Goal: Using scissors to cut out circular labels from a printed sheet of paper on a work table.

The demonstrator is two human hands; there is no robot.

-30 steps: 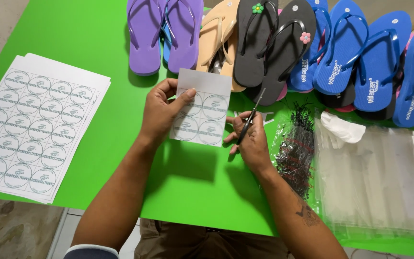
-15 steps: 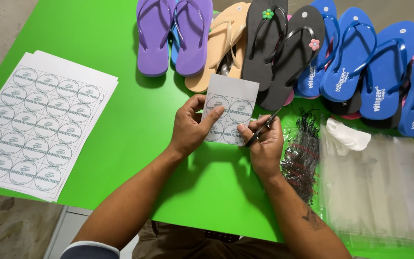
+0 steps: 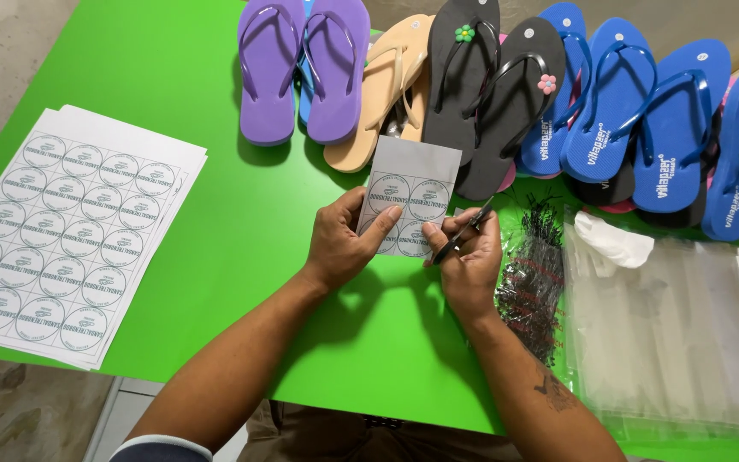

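Observation:
My left hand pinches a small cut piece of a round-label sheet, held up above the green table. The piece shows a few printed circles. My right hand grips a thin black tool, which looks like small scissors, at the right edge of the piece. Both hands are close together near the middle of the table.
A stack of full label sheets lies at the left. A row of flip-flops, purple, tan, black and blue, lines the far edge. A bundle of black plastic ties and clear bags lie at the right.
The hands have stayed together with the label piece; my right hand's tool has shifted slightly against the piece's right edge. The view has drifted a little.

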